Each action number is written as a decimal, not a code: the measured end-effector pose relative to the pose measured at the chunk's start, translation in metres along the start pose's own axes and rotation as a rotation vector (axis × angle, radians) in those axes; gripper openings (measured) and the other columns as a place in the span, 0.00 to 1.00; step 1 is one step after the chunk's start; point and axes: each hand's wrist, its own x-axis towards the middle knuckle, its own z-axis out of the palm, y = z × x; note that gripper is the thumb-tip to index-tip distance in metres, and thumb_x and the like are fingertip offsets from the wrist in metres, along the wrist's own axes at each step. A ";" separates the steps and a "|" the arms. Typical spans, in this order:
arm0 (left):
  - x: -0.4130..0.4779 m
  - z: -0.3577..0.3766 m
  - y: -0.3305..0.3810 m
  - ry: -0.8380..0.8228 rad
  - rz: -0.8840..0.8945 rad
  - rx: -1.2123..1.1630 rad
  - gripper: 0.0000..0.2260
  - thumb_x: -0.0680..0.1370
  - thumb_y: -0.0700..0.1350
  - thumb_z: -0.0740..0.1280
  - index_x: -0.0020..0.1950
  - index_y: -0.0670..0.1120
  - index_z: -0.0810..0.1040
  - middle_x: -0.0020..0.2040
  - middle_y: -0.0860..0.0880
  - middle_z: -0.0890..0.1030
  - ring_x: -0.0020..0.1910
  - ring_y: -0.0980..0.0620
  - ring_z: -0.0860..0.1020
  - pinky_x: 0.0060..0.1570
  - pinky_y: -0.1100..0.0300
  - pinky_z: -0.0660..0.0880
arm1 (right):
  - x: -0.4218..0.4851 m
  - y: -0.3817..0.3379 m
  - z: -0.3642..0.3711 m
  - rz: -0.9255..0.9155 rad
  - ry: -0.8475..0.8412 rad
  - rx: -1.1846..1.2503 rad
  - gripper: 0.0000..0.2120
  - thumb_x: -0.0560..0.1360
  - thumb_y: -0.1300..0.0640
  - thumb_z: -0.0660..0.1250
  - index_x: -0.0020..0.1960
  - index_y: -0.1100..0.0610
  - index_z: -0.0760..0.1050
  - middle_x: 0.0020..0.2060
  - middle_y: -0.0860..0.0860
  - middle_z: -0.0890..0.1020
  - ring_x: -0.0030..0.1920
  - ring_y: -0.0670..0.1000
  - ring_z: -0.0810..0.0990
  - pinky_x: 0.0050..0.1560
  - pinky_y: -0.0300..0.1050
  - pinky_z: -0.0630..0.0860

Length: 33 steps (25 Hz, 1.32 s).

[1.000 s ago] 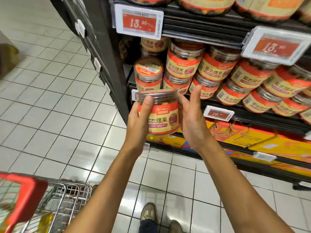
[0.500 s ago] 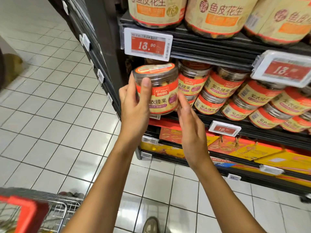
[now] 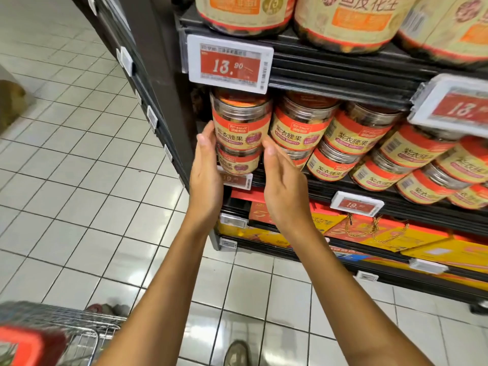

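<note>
A clear jar with an orange and cream label [image 3: 241, 128] stands at the left end of the middle shelf [image 3: 369, 198], stacked on a matching jar [image 3: 239, 163]. My left hand [image 3: 206, 175] lies flat against the upper jar's left side, fingers straight and pointing up. My right hand [image 3: 285, 186] is held upright at the jar's lower right, its fingertips just at the label's edge. Neither hand wraps around the jar.
More of the same jars [image 3: 359, 143] fill the shelf to the right, in two layers. Larger tubs [image 3: 343, 22] sit on the shelf above, behind a 13.90 price tag [image 3: 229, 63]. Yellow and red gift boxes [image 3: 383, 233] lie below. A shopping cart [image 3: 66, 331] is at the lower left.
The jar I held in both hands went up and forward onto the lower jar at the shelf's left end. My left hand's grip has loosened to a flat touch.
</note>
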 end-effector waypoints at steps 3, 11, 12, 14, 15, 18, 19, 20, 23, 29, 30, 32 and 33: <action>0.000 -0.001 -0.006 -0.053 -0.018 -0.032 0.23 0.83 0.53 0.42 0.74 0.47 0.62 0.68 0.57 0.71 0.66 0.64 0.69 0.61 0.71 0.67 | 0.002 0.006 0.004 0.040 -0.005 0.087 0.21 0.81 0.50 0.51 0.69 0.58 0.68 0.68 0.48 0.71 0.65 0.34 0.66 0.61 0.21 0.61; 0.001 -0.001 -0.027 -0.011 -0.209 -0.057 0.25 0.81 0.58 0.44 0.74 0.50 0.62 0.69 0.56 0.71 0.67 0.63 0.69 0.70 0.58 0.63 | 0.008 0.030 0.018 0.170 -0.047 0.274 0.24 0.80 0.45 0.49 0.70 0.55 0.67 0.61 0.37 0.71 0.67 0.40 0.68 0.68 0.38 0.63; 0.003 -0.001 -0.024 -0.017 -0.221 -0.046 0.24 0.82 0.57 0.44 0.74 0.50 0.63 0.68 0.56 0.72 0.66 0.64 0.69 0.70 0.59 0.64 | 0.011 0.029 0.017 0.191 -0.056 0.274 0.24 0.81 0.45 0.48 0.71 0.56 0.66 0.64 0.40 0.70 0.68 0.42 0.67 0.70 0.39 0.62; -0.001 -0.001 -0.014 0.048 -0.248 -0.046 0.19 0.83 0.52 0.49 0.69 0.48 0.70 0.59 0.58 0.79 0.57 0.66 0.76 0.61 0.67 0.71 | 0.014 0.023 0.011 0.234 -0.068 0.226 0.25 0.81 0.45 0.45 0.70 0.56 0.67 0.64 0.45 0.74 0.65 0.45 0.72 0.68 0.42 0.66; -0.006 -0.002 -0.005 0.108 -0.270 -0.058 0.15 0.83 0.49 0.53 0.64 0.47 0.73 0.52 0.57 0.82 0.50 0.64 0.79 0.51 0.71 0.74 | 0.013 0.018 0.006 0.254 -0.053 0.188 0.24 0.82 0.46 0.46 0.67 0.56 0.70 0.59 0.46 0.77 0.58 0.46 0.77 0.63 0.42 0.70; -0.040 -0.011 0.034 0.196 -0.343 -0.066 0.08 0.81 0.43 0.59 0.55 0.44 0.76 0.42 0.50 0.81 0.37 0.57 0.79 0.38 0.70 0.75 | -0.006 -0.009 -0.021 0.224 -0.044 0.120 0.17 0.82 0.50 0.49 0.56 0.53 0.76 0.45 0.49 0.82 0.42 0.45 0.81 0.46 0.36 0.76; -0.059 -0.017 0.051 0.201 -0.344 -0.059 0.07 0.81 0.42 0.59 0.52 0.44 0.77 0.40 0.49 0.82 0.35 0.56 0.79 0.38 0.69 0.75 | -0.019 -0.020 -0.031 0.192 -0.074 0.116 0.15 0.82 0.52 0.50 0.54 0.53 0.76 0.44 0.49 0.82 0.41 0.45 0.82 0.44 0.35 0.76; -0.082 -0.023 0.069 0.219 -0.343 -0.044 0.07 0.81 0.42 0.59 0.50 0.45 0.77 0.38 0.49 0.82 0.34 0.56 0.79 0.38 0.68 0.76 | -0.036 -0.030 -0.041 0.166 -0.114 0.122 0.14 0.82 0.55 0.51 0.53 0.55 0.76 0.43 0.50 0.83 0.41 0.46 0.82 0.43 0.34 0.76; -0.179 -0.045 0.120 0.350 -0.306 0.033 0.09 0.81 0.42 0.58 0.48 0.47 0.78 0.36 0.52 0.83 0.35 0.55 0.80 0.41 0.65 0.75 | -0.104 -0.062 -0.057 0.088 -0.292 0.163 0.13 0.81 0.60 0.53 0.53 0.58 0.76 0.42 0.51 0.83 0.41 0.44 0.82 0.42 0.32 0.76; -0.387 -0.068 0.179 0.785 -0.270 0.063 0.09 0.80 0.40 0.58 0.47 0.47 0.78 0.35 0.52 0.84 0.34 0.55 0.81 0.42 0.61 0.74 | -0.214 -0.122 -0.044 -0.020 -0.697 0.282 0.14 0.81 0.64 0.52 0.50 0.59 0.76 0.38 0.50 0.82 0.37 0.44 0.81 0.43 0.35 0.77; -0.420 -0.072 0.185 0.862 -0.266 0.062 0.09 0.80 0.40 0.59 0.47 0.47 0.78 0.36 0.51 0.84 0.35 0.54 0.81 0.42 0.60 0.74 | -0.233 -0.130 -0.036 -0.040 -0.758 0.286 0.14 0.81 0.64 0.52 0.49 0.57 0.76 0.37 0.47 0.83 0.37 0.44 0.82 0.43 0.37 0.77; -0.473 -0.079 0.194 1.001 -0.240 0.051 0.09 0.80 0.40 0.59 0.48 0.47 0.79 0.36 0.51 0.84 0.35 0.54 0.81 0.42 0.60 0.74 | -0.266 -0.142 -0.018 -0.047 -0.858 0.305 0.15 0.81 0.63 0.51 0.47 0.55 0.76 0.35 0.46 0.84 0.37 0.45 0.82 0.44 0.40 0.77; -0.493 -0.083 0.197 1.067 -0.220 0.031 0.09 0.79 0.40 0.59 0.47 0.47 0.79 0.36 0.51 0.84 0.34 0.55 0.81 0.41 0.62 0.75 | -0.280 -0.148 -0.008 -0.042 -0.909 0.323 0.15 0.81 0.62 0.51 0.47 0.54 0.76 0.35 0.45 0.84 0.37 0.44 0.82 0.43 0.40 0.78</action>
